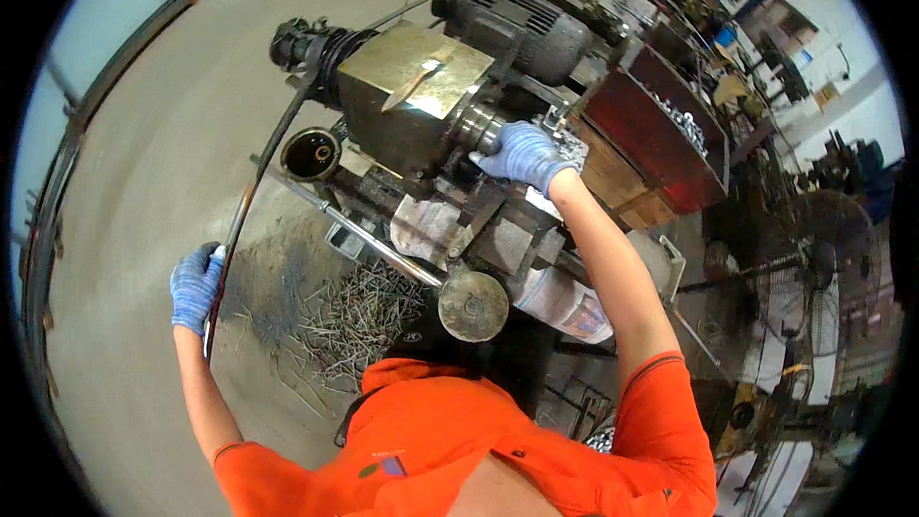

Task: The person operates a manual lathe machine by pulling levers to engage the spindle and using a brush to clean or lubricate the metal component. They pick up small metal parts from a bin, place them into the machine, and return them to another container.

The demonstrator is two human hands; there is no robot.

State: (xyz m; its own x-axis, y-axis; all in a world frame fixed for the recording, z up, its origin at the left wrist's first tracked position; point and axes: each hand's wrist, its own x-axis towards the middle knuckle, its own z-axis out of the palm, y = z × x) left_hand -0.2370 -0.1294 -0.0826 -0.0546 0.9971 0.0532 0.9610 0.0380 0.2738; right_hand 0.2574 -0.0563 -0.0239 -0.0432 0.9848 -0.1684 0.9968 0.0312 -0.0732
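Note:
My left hand (198, 287), in a blue knitted glove, is closed round the lower part of a long dark lever bar (236, 223). The bar runs up to a fitting (299, 44) at the machine's left end. My right hand (525, 155), gloved alike, is curled at the front of the shiny steel spindle nose (479, 126). Its thumb points left against the metal; whatever lies under the fingers is hidden. Behind the spindle sits the dark headstock (392, 124) with a brass-coloured cover (388, 62), on which lies a flat brownish tool (414, 88).
An electric motor (526, 29) stands behind the headstock. To the right is a red metal bin (651, 124) with small shiny parts. A steel rod (369, 244) and round handwheel (473, 306) are close before me. Many metal pins (354, 316) lie heaped on the floor.

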